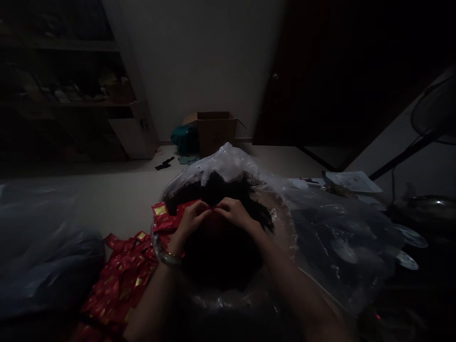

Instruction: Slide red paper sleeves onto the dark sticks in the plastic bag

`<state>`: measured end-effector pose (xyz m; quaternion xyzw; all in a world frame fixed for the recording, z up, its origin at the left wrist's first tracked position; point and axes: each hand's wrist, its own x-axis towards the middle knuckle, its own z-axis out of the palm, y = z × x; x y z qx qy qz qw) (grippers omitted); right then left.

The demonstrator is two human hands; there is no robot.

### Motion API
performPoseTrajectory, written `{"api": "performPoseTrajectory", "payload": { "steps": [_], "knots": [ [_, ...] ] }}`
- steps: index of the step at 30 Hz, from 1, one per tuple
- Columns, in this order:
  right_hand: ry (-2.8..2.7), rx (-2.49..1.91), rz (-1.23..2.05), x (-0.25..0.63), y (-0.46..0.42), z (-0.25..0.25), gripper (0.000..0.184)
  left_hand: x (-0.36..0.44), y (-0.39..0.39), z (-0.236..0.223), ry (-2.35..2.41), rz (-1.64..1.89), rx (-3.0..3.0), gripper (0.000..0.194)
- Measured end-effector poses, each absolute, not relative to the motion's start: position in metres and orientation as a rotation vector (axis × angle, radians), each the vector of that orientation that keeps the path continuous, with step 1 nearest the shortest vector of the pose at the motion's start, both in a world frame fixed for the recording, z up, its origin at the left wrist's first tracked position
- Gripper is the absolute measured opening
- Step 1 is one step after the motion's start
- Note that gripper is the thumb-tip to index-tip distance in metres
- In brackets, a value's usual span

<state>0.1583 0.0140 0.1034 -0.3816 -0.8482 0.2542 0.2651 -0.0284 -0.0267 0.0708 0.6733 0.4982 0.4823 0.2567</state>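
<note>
My left hand (195,214) and my right hand (233,211) are close together, each pinching the edge of a small red packet (214,219). The packet's lower part fades into shadow. Beneath the hands lies a heap of dark, loose material (221,261) in a round container lined with clear plastic (228,159); its exact kind is too dark to tell. Several red packets with gold labels (162,216) rest at the container's left rim, beside my left hand. A bracelet (170,258) circles my left wrist.
More red packets (124,266) are piled at lower left, beside a big plastic bag (50,251). Clear plastic sheeting (342,237) spreads to the right. A cardboard box (217,133) and a teal bag (185,138) stand by the wall. Shelves (78,102) are at left.
</note>
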Motion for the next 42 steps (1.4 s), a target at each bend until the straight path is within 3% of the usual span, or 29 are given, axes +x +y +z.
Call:
{"api": "performPoseTrajectory", "payload": {
  "steps": [7, 11, 17, 24, 36, 42],
  "knots": [
    [-1.904, -1.07, 1.062, 0.163, 0.02, 0.078, 0.018, -0.01, -0.024, 0.056, 1.243, 1.369, 1.484, 0.032],
    [-1.671, -1.106, 1.229, 0.164, 0.016, 0.06, 0.035, -0.005, -0.023, 0.045, 1.283, 1.451, 1.38, 0.035],
    [-1.562, -1.171, 1.217, 0.159, 0.008, 0.046, 0.024, 0.005, -0.025, 0.034, 1.314, 1.534, 1.144, 0.047],
    [-1.542, -1.158, 1.141, 0.157, 0.001, 0.037, 0.024, 0.012, -0.03, 0.018, 1.225, 1.422, 0.933, 0.034],
    [-1.554, -0.956, 1.204, 0.164, -0.006, 0.044, 0.023, 0.007, -0.036, 0.022, 1.174, 1.534, 1.43, 0.017],
    [-1.615, -1.042, 1.285, 0.166, -0.007, 0.053, 0.019, 0.005, -0.035, 0.024, 1.157, 1.482, 1.395, 0.019]
  ]
}}
